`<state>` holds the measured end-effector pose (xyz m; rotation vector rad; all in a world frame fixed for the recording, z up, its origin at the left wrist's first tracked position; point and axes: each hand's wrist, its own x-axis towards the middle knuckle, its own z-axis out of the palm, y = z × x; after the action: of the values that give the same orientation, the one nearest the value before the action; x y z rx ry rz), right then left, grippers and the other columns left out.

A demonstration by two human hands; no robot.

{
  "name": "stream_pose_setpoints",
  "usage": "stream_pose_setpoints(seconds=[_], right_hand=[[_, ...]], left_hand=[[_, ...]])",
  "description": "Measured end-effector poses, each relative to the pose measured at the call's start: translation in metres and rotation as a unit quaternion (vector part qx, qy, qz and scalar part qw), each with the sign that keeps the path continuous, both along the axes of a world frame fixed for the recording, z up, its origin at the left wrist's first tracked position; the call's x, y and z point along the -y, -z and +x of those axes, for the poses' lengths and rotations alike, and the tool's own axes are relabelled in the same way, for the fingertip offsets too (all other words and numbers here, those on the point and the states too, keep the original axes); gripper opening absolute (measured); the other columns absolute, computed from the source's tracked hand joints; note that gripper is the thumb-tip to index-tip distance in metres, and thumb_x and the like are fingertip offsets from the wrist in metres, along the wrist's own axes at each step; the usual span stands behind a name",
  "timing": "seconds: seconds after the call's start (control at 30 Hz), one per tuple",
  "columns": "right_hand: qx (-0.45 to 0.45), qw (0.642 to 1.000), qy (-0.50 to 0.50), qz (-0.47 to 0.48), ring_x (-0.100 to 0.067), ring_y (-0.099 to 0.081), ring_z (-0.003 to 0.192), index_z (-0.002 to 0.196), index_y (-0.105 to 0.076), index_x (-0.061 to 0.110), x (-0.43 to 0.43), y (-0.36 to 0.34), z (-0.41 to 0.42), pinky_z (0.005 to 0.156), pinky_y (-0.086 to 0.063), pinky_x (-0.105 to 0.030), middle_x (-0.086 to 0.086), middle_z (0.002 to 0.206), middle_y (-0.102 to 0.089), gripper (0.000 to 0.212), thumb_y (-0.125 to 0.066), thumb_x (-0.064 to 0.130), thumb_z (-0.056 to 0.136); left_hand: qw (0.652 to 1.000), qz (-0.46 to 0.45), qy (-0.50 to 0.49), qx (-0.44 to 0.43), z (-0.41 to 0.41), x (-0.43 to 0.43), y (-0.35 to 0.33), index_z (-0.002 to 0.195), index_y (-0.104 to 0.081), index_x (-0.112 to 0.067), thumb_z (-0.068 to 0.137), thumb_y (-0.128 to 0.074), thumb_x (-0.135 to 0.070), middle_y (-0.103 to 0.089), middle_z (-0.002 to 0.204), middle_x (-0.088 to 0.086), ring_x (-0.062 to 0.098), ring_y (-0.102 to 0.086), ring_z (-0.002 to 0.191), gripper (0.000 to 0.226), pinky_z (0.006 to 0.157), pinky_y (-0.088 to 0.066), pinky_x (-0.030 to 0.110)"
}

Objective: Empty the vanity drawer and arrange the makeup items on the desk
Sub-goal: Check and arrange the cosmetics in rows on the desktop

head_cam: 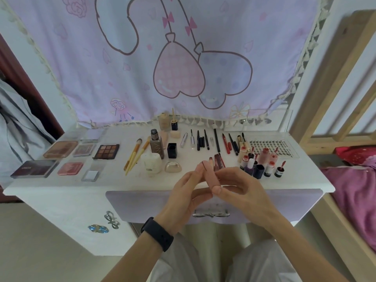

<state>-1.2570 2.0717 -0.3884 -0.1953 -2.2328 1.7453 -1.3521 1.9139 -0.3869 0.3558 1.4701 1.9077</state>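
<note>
— What's the room giving us?
— I've got a white tabletop [114, 186] under a lilac curtain [101, 68], with a lilac drawer [142, 204] below its front edge. There are palettes [106, 151] up-left of the drawer, and brushes [134, 155] and little bottles [264, 159] above it.
— And the hands?
— Just above the drawer. Left hand [183, 196] and right hand [238, 188] are close together, both pinching a tilted pink tube [210, 176].

pinkish item [210, 174] between left hand [183, 194] and right hand [240, 188] too blurred to identify, left grip unclear, drawer handle [210, 214] partly behind wrists, labels on bottles [257, 169] unreadable, pink bedding [356, 190] cut by right edge
</note>
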Motion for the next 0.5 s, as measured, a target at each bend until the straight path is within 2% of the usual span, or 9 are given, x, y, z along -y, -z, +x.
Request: stream_pose_setpoints(seconds=[0.07, 0.13, 0.2, 0.3, 0.4, 0.5], right_hand=[[-0.007, 1.0, 0.007, -0.025, -0.015, -0.07, 0.108, 0.114, -0.068, 0.025, 0.002, -0.001, -0.001, 0.1, -0.053, -0.04, 0.005, 0.11, -0.075, 0.037, -0.082, 0.032, 0.081], [-0.011, 1.0, 0.004, -0.028, -0.016, -0.07, 0.107, 0.116, -0.069, 0.022, 0.004, -0.001, -0.001, 0.099, -0.054, -0.038, 0.004, 0.11, -0.075, 0.037, -0.079, 0.031, 0.082], [-0.016, 0.999, 0.001, -0.029, -0.016, -0.07, 0.106, 0.117, -0.069, 0.021, 0.006, -0.001, -0.002, 0.098, -0.055, -0.037, 0.003, 0.11, -0.075, 0.036, -0.077, 0.031, 0.083], [-0.031, 0.999, 0.031, -0.015, -0.013, -0.072, 0.101, 0.113, -0.071, 0.025, 0.01, -0.002, -0.004, 0.093, -0.057, -0.034, 0.004, 0.104, -0.076, 0.033, -0.076, 0.036, 0.082], [-0.052, 0.993, 0.087, 0.056, -0.011, -0.071, 0.097, 0.112, -0.071, 0.032, 0.014, -0.002, -0.007, 0.086, -0.059, -0.033, 0.007, 0.102, -0.073, 0.036, -0.071, 0.055, 0.084], [-0.063, 0.987, 0.053, 0.141, -0.012, -0.062, 0.115, 0.123, -0.063, 0.035, 0.007, 0.0, -0.009, 0.094, -0.055, -0.037, 0.011, 0.125, -0.063, 0.046, -0.066, 0.061, 0.084]], left_hand=[[1.0, 0.011, -0.001, -0.012, 0.0, 0.001, 0.001, 0.132, -0.055, -0.002, 0.087, -0.07, -0.048, -0.068, 0.124, 0.019, 0.036, -0.067, 0.113, 0.066, 0.104, -0.05, 0.047], [0.999, 0.017, -0.017, -0.022, -0.001, 0.001, 0.002, 0.134, -0.053, -0.007, 0.082, -0.076, -0.04, -0.069, 0.12, 0.021, 0.036, -0.067, 0.112, 0.066, 0.104, -0.05, 0.048], [0.999, 0.015, -0.019, -0.042, -0.001, 0.002, 0.001, 0.134, -0.054, -0.014, 0.082, -0.074, -0.04, -0.071, 0.116, 0.019, 0.034, -0.068, 0.11, 0.061, 0.102, -0.051, 0.046], [0.999, 0.014, -0.01, -0.03, 0.001, 0.0, -0.004, 0.133, -0.057, -0.011, 0.089, -0.068, -0.043, -0.072, 0.117, 0.016, 0.031, -0.069, 0.11, 0.055, 0.101, -0.051, 0.044], [1.0, 0.001, -0.005, 0.008, 0.003, -0.003, -0.009, 0.129, -0.062, -0.007, 0.09, -0.062, -0.046, -0.072, 0.115, 0.018, 0.032, -0.069, 0.11, 0.056, 0.102, -0.052, 0.042], [0.998, -0.006, 0.015, 0.065, 0.004, -0.005, -0.012, 0.126, -0.065, -0.009, 0.087, -0.061, -0.053, -0.07, 0.115, 0.026, 0.036, -0.067, 0.11, 0.059, 0.1, -0.053, 0.042]])
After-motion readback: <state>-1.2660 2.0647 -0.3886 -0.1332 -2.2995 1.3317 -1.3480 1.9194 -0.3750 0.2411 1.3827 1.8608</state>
